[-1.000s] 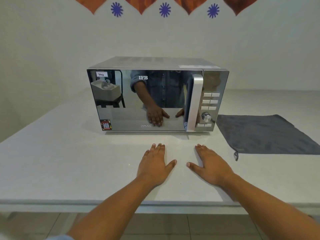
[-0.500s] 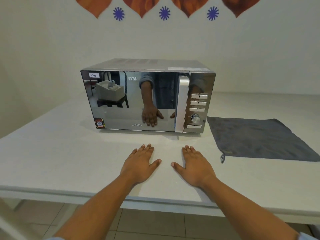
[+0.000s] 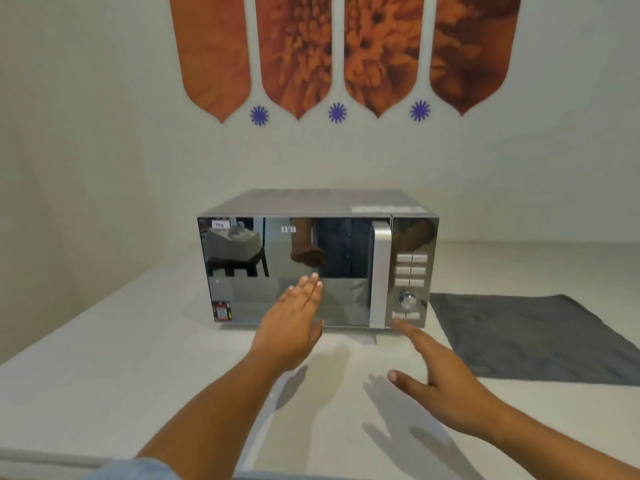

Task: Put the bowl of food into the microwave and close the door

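A silver microwave (image 3: 242, 271) with a mirrored door stands on the white table, its door shut. A vertical silver handle (image 3: 380, 278) runs down the door's right side, beside the button panel (image 3: 411, 271). My left hand (image 3: 294, 327) is raised in front of the door's lower middle, fingers together and empty. My right hand (image 3: 440, 382) hovers above the table, fingers spread and pointing toward the panel's bottom corner, holding nothing. No bowl of food is in view.
A dark grey cloth (image 3: 519, 334) lies flat on the table (image 3: 104, 375) to the right of the microwave. The wall behind carries orange and purple decorations. The table's near edge runs along the bottom of the view.
Both hands have lifted off the table and moved forward toward the microwave. The camera has tilted upward, showing more of the wall.
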The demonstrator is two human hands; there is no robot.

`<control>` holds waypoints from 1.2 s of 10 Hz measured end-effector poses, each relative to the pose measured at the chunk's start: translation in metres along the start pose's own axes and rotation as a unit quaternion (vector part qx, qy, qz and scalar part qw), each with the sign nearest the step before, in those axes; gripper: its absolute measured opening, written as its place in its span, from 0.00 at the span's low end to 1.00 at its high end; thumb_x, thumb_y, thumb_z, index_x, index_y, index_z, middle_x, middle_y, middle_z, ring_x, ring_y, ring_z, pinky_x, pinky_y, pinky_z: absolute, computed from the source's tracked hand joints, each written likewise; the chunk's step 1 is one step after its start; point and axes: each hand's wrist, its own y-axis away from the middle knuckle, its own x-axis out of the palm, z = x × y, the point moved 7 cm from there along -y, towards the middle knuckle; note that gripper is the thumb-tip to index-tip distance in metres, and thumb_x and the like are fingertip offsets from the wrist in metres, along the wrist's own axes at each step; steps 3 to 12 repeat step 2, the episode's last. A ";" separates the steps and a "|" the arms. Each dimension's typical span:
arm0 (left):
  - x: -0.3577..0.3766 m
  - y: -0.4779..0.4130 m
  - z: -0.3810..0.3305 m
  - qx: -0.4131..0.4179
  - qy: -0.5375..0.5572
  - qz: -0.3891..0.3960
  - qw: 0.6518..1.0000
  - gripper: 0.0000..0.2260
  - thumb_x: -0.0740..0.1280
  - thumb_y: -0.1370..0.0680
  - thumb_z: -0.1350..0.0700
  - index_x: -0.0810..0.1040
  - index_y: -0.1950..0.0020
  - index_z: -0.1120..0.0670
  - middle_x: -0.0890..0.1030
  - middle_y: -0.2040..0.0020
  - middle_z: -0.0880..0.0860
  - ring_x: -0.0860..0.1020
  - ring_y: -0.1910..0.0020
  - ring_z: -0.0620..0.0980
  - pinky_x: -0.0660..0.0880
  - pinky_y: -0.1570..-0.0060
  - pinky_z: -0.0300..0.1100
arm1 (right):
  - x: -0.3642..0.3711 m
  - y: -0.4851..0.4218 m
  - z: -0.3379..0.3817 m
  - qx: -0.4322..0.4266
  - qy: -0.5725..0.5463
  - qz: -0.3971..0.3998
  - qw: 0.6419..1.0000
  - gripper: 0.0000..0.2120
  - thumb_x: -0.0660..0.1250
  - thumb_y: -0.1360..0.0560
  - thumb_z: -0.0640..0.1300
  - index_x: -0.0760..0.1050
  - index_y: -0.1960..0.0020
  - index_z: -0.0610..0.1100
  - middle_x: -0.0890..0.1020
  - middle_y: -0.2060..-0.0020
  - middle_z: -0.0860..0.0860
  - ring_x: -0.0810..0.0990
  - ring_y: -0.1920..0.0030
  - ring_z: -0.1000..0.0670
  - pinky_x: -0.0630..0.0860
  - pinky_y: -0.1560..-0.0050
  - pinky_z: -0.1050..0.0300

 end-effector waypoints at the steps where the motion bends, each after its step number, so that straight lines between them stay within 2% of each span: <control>1: -0.047 -0.025 0.016 0.028 -0.033 -0.073 0.996 0.28 0.48 0.16 0.45 0.40 0.21 0.53 0.38 0.21 0.50 0.36 0.23 0.47 0.35 0.26 0.43 | -0.055 0.024 0.052 -0.047 -0.032 -0.045 0.997 0.34 0.63 0.31 0.72 0.57 0.27 0.70 0.65 0.28 0.70 0.70 0.33 0.64 0.76 0.46 0.65; 2: -0.100 -0.055 0.027 0.044 -0.085 -0.133 0.986 0.27 0.44 0.16 0.47 0.36 0.22 0.54 0.34 0.22 0.51 0.32 0.24 0.47 0.28 0.29 0.41 | -0.106 0.051 0.098 -0.148 -0.063 -0.086 0.983 0.34 0.66 0.29 0.69 0.62 0.26 0.64 0.74 0.33 0.66 0.73 0.34 0.63 0.74 0.38 0.61; 12: -0.100 -0.055 0.027 0.044 -0.085 -0.133 0.986 0.27 0.44 0.16 0.47 0.36 0.22 0.54 0.34 0.22 0.51 0.32 0.24 0.47 0.28 0.29 0.41 | -0.106 0.051 0.098 -0.148 -0.063 -0.086 0.983 0.34 0.66 0.29 0.69 0.62 0.26 0.64 0.74 0.33 0.66 0.73 0.34 0.63 0.74 0.38 0.61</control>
